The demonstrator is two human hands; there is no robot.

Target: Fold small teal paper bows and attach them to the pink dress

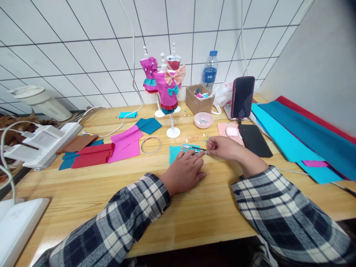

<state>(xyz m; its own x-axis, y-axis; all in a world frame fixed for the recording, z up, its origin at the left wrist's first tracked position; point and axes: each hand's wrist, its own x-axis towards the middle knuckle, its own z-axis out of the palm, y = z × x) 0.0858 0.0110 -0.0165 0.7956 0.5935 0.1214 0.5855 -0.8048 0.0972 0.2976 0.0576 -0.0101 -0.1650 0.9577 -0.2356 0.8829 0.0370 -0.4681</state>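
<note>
At twelve o'clock on a pale wooden table (191,222), a small crinkled turquoise sheet (174,152) and a slender black-and-silver metal tool (199,149) over it are apparently being handled, a step judged to call next for a steadied sheet and fine fingertip control. The bare left hand (185,168) is held palm down, fingers spread and aimed toward one o'clock (whether anything is gripped beneath cannot be told), while the bare right hand (226,148) is angled toward ten o'clock, its thumb and forefinger drawn together beside the tool's end, any grip too small to confirm.
</note>
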